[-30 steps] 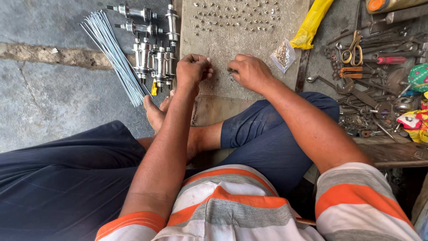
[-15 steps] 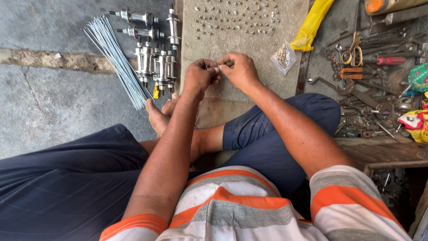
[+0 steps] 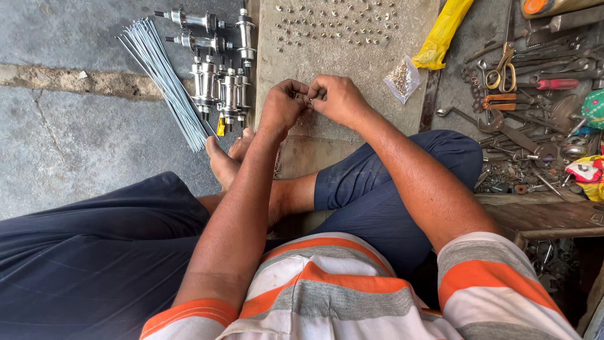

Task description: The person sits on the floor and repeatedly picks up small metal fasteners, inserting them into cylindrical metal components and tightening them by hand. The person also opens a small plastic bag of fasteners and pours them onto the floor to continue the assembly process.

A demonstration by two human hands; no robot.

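Observation:
My left hand (image 3: pixel 283 104) and my right hand (image 3: pixel 338 97) meet fingertip to fingertip above a flat grey board (image 3: pixel 415 101). Both pinch something tiny and metallic between them; it is too small to name for sure. Rows of small metal nuts and washers (image 3: pixel 336 22) lie on the far part of the board. A small clear bag of tiny parts (image 3: pixel 401 77) rests just right of my right hand. I sit cross-legged in dark blue trousers, my bare foot (image 3: pixel 226 157) below my left hand.
Several shiny wheel hubs (image 3: pixel 220 82) and a bundle of thin steel spokes (image 3: pixel 167 82) lie on the concrete floor at left. A yellow bag (image 3: pixel 443 31) sits beyond the board. Scissors (image 3: pixel 500 72), a red-handled tool (image 3: pixel 557 84) and scattered hardware crowd the right.
My hands, first apart on the board, have come together and lifted slightly, now pinching a small piece between the fingertips.

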